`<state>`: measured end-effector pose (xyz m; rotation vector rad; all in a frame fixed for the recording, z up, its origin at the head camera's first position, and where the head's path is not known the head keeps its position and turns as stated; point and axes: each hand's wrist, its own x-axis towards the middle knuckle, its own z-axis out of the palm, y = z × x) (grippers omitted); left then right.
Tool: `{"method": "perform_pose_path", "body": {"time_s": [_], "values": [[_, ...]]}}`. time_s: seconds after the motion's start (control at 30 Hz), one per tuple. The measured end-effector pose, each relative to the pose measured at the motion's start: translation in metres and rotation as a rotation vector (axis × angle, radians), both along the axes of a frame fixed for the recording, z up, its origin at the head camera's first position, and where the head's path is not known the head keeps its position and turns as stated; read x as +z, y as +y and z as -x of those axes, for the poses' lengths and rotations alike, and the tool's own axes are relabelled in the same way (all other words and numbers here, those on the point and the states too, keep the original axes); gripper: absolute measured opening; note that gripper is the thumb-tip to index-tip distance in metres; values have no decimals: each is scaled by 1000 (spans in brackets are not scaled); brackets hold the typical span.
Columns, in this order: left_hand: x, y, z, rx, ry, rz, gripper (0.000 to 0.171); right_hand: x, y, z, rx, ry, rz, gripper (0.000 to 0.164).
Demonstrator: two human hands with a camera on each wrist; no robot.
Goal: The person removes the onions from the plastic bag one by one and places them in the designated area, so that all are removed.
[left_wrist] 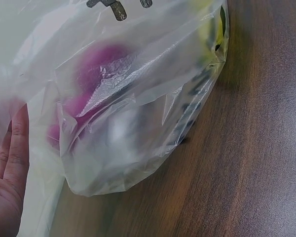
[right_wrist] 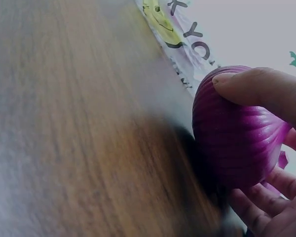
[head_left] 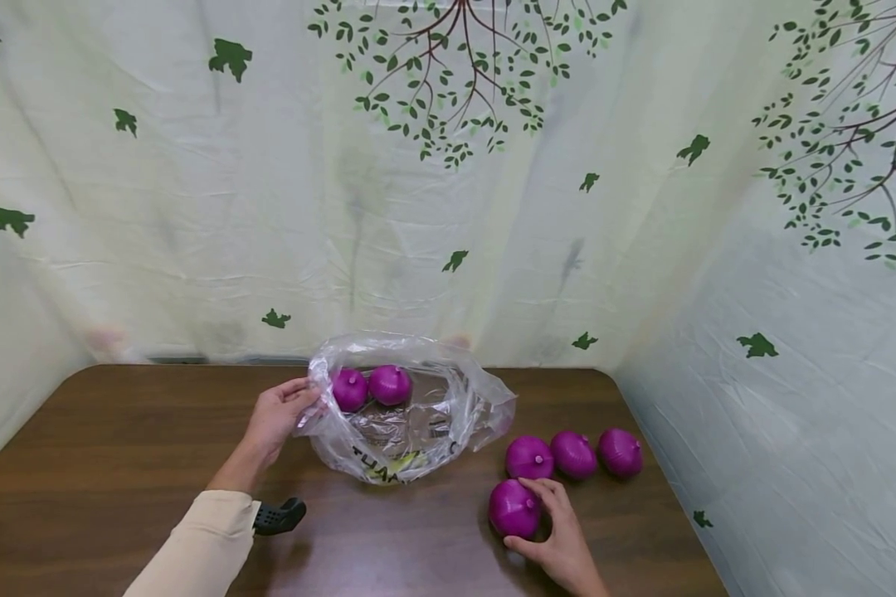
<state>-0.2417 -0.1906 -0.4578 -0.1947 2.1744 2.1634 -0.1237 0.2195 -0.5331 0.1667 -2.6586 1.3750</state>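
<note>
A clear plastic bag (head_left: 493, 408) with dark lettering lies with its mouth spread wide near the table's far edge. Two red onions (head_left: 391, 385) sit inside it, side by side at the left. My left hand (head_left: 272, 421) pinches the bag's left rim between thumb and fingers. In the left wrist view the onions show blurred through the bag's film (left_wrist: 128, 133). To the right and nearer, my right hand (head_left: 563, 543) grips another red onion (head_left: 513, 508), thumb on one side and fingers on the other. The right wrist view shows this onion's ribbed purple skin (right_wrist: 232, 133) close up.
Three more red onions (head_left: 574, 454) stand in a row just beyond the right hand, towards the table's right edge. The brown wooden table (head_left: 119, 448) meets pale curtains (head_left: 194, 249) with leaf prints behind and at the sides. A black strap (head_left: 280, 516) sits at the left wrist.
</note>
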Motion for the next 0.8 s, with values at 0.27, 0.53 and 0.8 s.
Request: {"method": "perform_pose_path", "body": {"time_s": [0.27, 0.53, 0.8], "values": [[1, 0, -1, -2, 2, -18, 53, 1, -1, -2, -13, 28, -18, 73], [1, 2, 0, 11, 3, -30, 50, 2, -3, -4, -14, 135, 36, 73], [1, 1, -2, 19, -2, -28, 50, 10, -6, -8, -30, 217, -12, 69]]}}
